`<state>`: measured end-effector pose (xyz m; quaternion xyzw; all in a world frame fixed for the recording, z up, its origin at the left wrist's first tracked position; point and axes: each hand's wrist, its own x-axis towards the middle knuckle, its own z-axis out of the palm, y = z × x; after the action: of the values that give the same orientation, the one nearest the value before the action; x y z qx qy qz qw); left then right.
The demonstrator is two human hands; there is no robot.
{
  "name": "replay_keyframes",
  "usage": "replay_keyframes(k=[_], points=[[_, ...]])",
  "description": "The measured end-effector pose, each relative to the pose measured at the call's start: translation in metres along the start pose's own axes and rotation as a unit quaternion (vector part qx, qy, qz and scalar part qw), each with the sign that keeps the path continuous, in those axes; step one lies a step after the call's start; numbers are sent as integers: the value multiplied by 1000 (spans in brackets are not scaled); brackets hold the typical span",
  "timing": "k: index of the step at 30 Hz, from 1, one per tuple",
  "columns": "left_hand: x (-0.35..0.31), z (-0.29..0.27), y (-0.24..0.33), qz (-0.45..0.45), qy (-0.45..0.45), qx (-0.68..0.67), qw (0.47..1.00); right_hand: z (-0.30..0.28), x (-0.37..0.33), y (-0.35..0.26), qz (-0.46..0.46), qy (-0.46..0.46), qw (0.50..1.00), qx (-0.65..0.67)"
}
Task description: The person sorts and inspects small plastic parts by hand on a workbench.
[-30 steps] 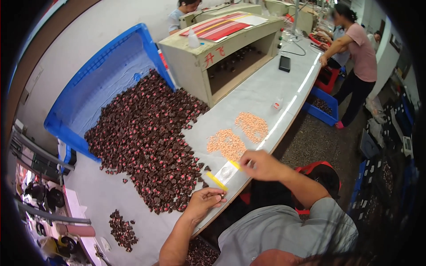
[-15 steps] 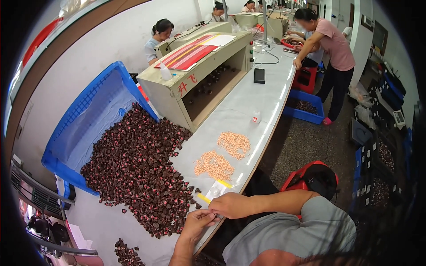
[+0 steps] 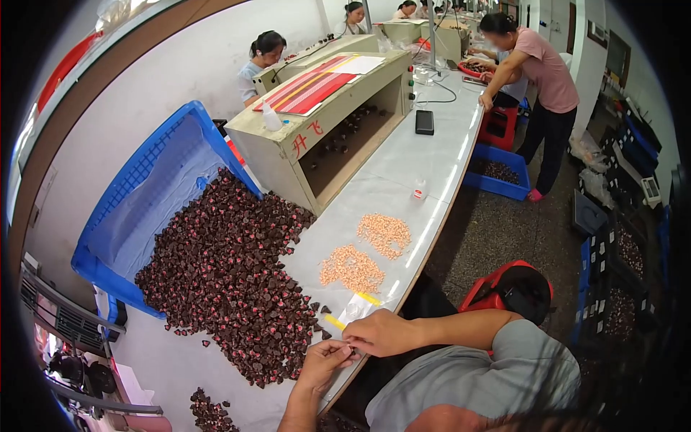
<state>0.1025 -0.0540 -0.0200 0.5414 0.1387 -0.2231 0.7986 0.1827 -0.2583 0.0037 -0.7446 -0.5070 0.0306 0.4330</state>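
At the table's near edge my left hand [image 3: 324, 360] is closed, thumb and fingers pinched on a small dark piece [image 3: 352, 350]. Against the same piece press the fingertips of my right hand [image 3: 379, 333], which is closed too; its fingers partly cover the piece. Just beyond my hands lies a white sheet [image 3: 354, 309] with yellow strips at its ends. Two flat heaps of tiny peach-coloured bits, a nearer heap [image 3: 351, 268] and a farther heap [image 3: 384, 235], rest beyond the sheet. To the left spreads a big pile of small dark brown and pink pieces [image 3: 237, 281].
A tipped blue crate [image 3: 108, 237] backs the pile. Past it stands a beige box-shaped machine [image 3: 317, 137]. On the table are a small white bottle [image 3: 419, 190] and a black device [image 3: 425, 122]. A red stool [image 3: 504, 288] stands right; co-workers are farther off.
The whole view has shifted slightly, so the scene sits a little lower and farther right. Both hands stay together around the small piece, with barely any finger movement.
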Motion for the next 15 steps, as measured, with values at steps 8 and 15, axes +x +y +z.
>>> replay_keyframes(k=[8,15], points=[[-1,2,3,-20,-18,32,999,-4,3,5,92,-85,988,95],[-3,2,1,-27,-20,31,999,-3,2,5,119,-99,976,154]])
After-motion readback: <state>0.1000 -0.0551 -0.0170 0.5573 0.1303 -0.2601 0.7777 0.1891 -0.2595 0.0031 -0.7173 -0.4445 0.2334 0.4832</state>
